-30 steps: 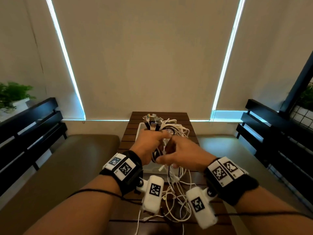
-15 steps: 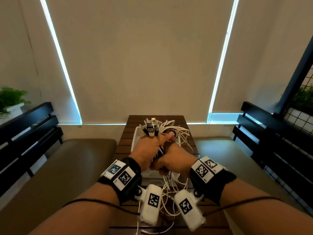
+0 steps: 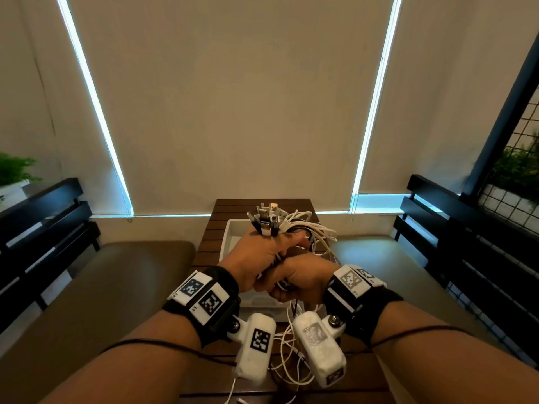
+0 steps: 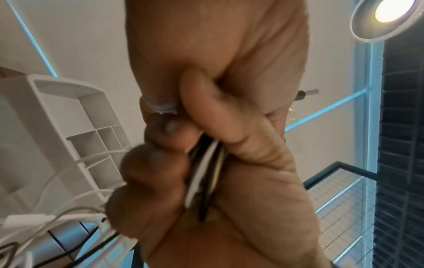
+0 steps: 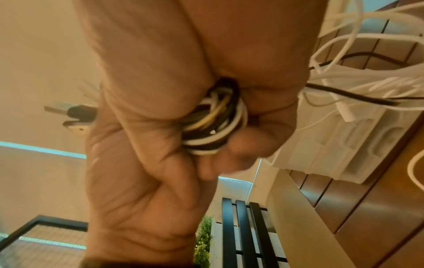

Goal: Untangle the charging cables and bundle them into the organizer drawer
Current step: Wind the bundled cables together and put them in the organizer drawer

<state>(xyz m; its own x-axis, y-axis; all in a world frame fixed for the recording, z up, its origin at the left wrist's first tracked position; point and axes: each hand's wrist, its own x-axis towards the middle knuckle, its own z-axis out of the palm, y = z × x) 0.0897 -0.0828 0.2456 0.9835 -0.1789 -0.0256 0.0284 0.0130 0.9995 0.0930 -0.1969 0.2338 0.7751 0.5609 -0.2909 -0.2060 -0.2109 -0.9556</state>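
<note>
Cable bundle gripped in both my fists above the drawer

The cables stand up from my left hand, plugs on top; my right hand, just nearer, clenches the same strands, loose ends trailing over the white drawer on the table.

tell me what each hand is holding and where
Both grip the bundle of charging cables: left hand just below the plug ends, right hand lower down the gathered strands.

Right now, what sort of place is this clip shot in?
Probably a café-style or balcony seating nook: cushioned bench seats flank a slatted wooden table, with drawn roller blinds and potted plants behind.
</note>
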